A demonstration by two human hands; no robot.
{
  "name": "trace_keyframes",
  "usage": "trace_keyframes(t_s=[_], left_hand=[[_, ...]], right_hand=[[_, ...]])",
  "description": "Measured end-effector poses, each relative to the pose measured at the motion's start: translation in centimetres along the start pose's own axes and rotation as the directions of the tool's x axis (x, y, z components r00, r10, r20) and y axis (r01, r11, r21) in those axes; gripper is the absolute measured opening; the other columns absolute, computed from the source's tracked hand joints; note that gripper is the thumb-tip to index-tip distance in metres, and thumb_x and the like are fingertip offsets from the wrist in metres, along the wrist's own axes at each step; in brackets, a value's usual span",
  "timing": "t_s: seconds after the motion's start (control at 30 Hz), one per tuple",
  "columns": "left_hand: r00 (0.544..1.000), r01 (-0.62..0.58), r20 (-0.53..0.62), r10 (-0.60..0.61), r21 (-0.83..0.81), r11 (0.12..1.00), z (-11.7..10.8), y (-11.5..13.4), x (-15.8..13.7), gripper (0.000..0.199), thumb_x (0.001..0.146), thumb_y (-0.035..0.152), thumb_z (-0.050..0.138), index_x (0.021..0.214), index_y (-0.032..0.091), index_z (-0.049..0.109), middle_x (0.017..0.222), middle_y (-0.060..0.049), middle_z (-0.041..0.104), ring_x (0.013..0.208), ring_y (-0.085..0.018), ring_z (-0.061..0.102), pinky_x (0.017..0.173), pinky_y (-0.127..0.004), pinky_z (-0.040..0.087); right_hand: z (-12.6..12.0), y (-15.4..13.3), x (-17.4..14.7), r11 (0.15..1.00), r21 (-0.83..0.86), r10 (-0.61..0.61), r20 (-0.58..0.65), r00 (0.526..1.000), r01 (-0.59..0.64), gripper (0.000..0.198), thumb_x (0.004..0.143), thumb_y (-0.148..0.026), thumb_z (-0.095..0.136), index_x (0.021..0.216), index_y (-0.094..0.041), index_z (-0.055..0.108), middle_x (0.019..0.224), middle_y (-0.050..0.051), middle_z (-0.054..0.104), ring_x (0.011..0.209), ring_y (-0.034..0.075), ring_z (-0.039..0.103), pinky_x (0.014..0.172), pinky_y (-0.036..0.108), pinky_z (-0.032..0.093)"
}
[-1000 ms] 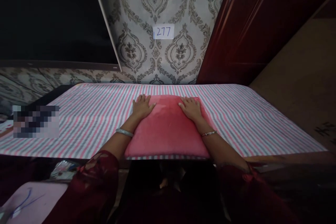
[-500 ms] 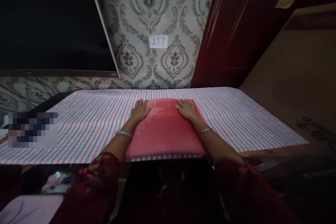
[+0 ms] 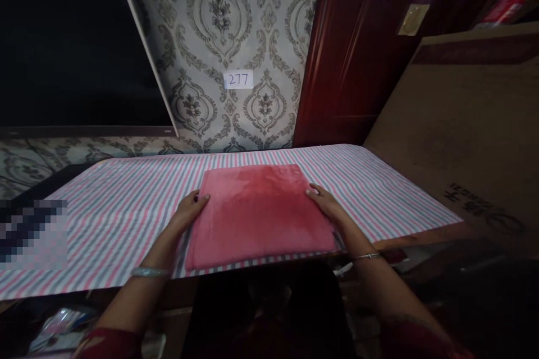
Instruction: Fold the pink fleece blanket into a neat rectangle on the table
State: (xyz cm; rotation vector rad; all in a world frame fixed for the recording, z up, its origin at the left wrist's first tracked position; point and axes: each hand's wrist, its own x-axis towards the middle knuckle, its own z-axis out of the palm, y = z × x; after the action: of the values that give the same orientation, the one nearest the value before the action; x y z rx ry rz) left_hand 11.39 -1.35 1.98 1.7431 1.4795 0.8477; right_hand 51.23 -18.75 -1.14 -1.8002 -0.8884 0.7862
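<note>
A folded pink-red plush cloth point(image 3: 256, 213) lies flat on the striped tablecloth, close to the table's front edge. My left hand point(image 3: 190, 208) is at its left side, thumb over the top edge and fingers curled beside it. At the opposite side, my right hand point(image 3: 328, 203) has its thumb against the cloth's right edge, with the fingers bent along the outside. Both hands grip the cloth by its sides; how far the fingertips reach under it is hidden.
The pink, grey and white striped tablecloth point(image 3: 122, 207) covers the table. A large dark screen point(image 3: 76, 45) stands at the back left. To the right leans a big cardboard box point(image 3: 455, 134), by a dark red door panel point(image 3: 349, 50). A paper marked 277 point(image 3: 238, 79) hangs on the wall.
Both hands have come off the top of the cloth, moving outward and nearer to me, to its left and right sides. The cloth now lies slightly turned, and the view has shifted right.
</note>
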Motion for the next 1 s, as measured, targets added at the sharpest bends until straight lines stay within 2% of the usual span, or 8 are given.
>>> trace_keyframes(t_s=[0.1, 0.2, 0.37, 0.5, 0.67, 0.83, 0.93, 1.0], left_hand=[[0.999, 0.051, 0.016, -0.051, -0.037, 0.998, 0.0, 0.4, -1.1, 0.065, 0.076, 0.047, 0.070, 0.131, 0.013, 0.061, 0.104, -0.013, 0.074, 0.097, -0.029, 0.071, 0.084, -0.038, 0.057], [0.991, 0.137, 0.012, -0.137, -0.192, 0.972, 0.2, 1.0, -1.8, 0.076, 0.078, 0.042, 0.073, 0.144, 0.012, 0.049, 0.113, -0.016, 0.071, 0.097, -0.027, 0.071, 0.084, -0.038, 0.058], [0.966, 0.255, 0.065, -0.251, -0.404, 0.879, 0.5, 1.3, -1.7, 0.064, 0.078, 0.036, 0.077, 0.133, 0.011, 0.057, 0.124, -0.020, 0.067, 0.106, -0.026, 0.070, 0.089, -0.034, 0.058], [0.969, 0.245, 0.072, -0.235, -0.375, 0.894, 0.7, 1.4, -1.5, 0.062, 0.077, 0.037, 0.079, 0.129, 0.010, 0.059, 0.126, -0.020, 0.067, 0.110, -0.029, 0.069, 0.093, -0.039, 0.057], [0.969, 0.248, 0.098, -0.228, -0.426, 0.870, 0.8, 1.8, -1.4, 0.074, 0.076, 0.036, 0.080, 0.140, 0.010, 0.051, 0.132, -0.022, 0.064, 0.112, -0.031, 0.068, 0.096, -0.044, 0.056], [0.964, 0.262, 0.177, -0.199, -0.498, 0.827, 0.7, 1.8, -1.5, 0.081, 0.076, 0.039, 0.080, 0.144, 0.011, 0.047, 0.140, -0.022, 0.059, 0.118, -0.030, 0.065, 0.097, -0.038, 0.056], [0.957, 0.284, 0.194, -0.214, -0.506, 0.814, 0.7, 1.7, -1.6, 0.089, 0.075, 0.042, 0.079, 0.150, 0.016, 0.040, 0.148, -0.020, 0.053, 0.121, -0.031, 0.064, 0.095, -0.037, 0.057], [0.961, 0.268, 0.202, -0.191, -0.495, 0.827, 0.8, 1.7, -1.6, 0.090, 0.077, 0.043, 0.078, 0.152, 0.016, 0.037, 0.151, -0.020, 0.050, 0.123, -0.031, 0.063, 0.095, -0.038, 0.057]], right_hand=[[0.4, -0.8, -0.5, 0.998, 0.055, 0.036, 0.010, 0.999, -0.036, 0.074, 0.086, -0.045, 0.065, 0.151, -0.020, 0.041, 0.134, 0.013, 0.065, 0.111, 0.026, 0.068, 0.092, 0.039, 0.056], [0.9, -1.5, -0.7, 0.986, 0.154, 0.059, 0.060, 0.996, -0.068, 0.073, 0.085, -0.041, 0.065, 0.150, -0.018, 0.041, 0.130, 0.013, 0.068, 0.105, 0.026, 0.071, 0.088, 0.039, 0.058], [1.4, -1.7, -0.8, 0.957, 0.291, -0.060, 0.129, 0.990, 0.020, 0.059, 0.084, -0.038, 0.062, 0.138, -0.017, 0.052, 0.121, 0.011, 0.073, 0.101, 0.028, 0.072, 0.085, 0.041, 0.060], [1.4, -1.8, -0.9, 0.957, 0.288, -0.077, 0.102, 0.992, 0.044, 0.065, 0.082, -0.038, 0.065, 0.141, -0.018, 0.049, 0.121, 0.011, 0.073, 0.101, 0.028, 0.072, 0.086, 0.043, 0.060], [1.3, -2.3, -1.0, 0.950, 0.309, -0.093, 0.174, 0.980, 0.035, 0.072, 0.081, -0.040, 0.065, 0.146, -0.018, 0.044, 0.129, 0.013, 0.069, 0.107, 0.029, 0.071, 0.089, 0.043, 0.059], [0.9, -1.8, -0.2, 0.957, 0.285, 0.018, 0.119, 0.993, -0.052, 0.083, 0.086, -0.045, 0.063, 0.157, -0.019, 0.028, 0.140, 0.014, 0.061, 0.111, 0.027, 0.069, 0.094, 0.044, 0.057], [0.8, -1.6, 0.7, 0.963, 0.270, -0.013, 0.113, 0.994, -0.018, 0.076, 0.090, -0.052, 0.058, 0.155, -0.021, 0.034, 0.146, 0.014, 0.056, 0.117, 0.026, 0.066, 0.096, 0.043, 0.056], [1.0, -1.7, 1.3, 0.968, 0.247, -0.071, 0.132, 0.989, 0.036, 0.069, 0.091, -0.054, 0.056, 0.150, -0.020, 0.041, 0.142, 0.014, 0.060, 0.117, 0.026, 0.067, 0.095, 0.042, 0.057]])
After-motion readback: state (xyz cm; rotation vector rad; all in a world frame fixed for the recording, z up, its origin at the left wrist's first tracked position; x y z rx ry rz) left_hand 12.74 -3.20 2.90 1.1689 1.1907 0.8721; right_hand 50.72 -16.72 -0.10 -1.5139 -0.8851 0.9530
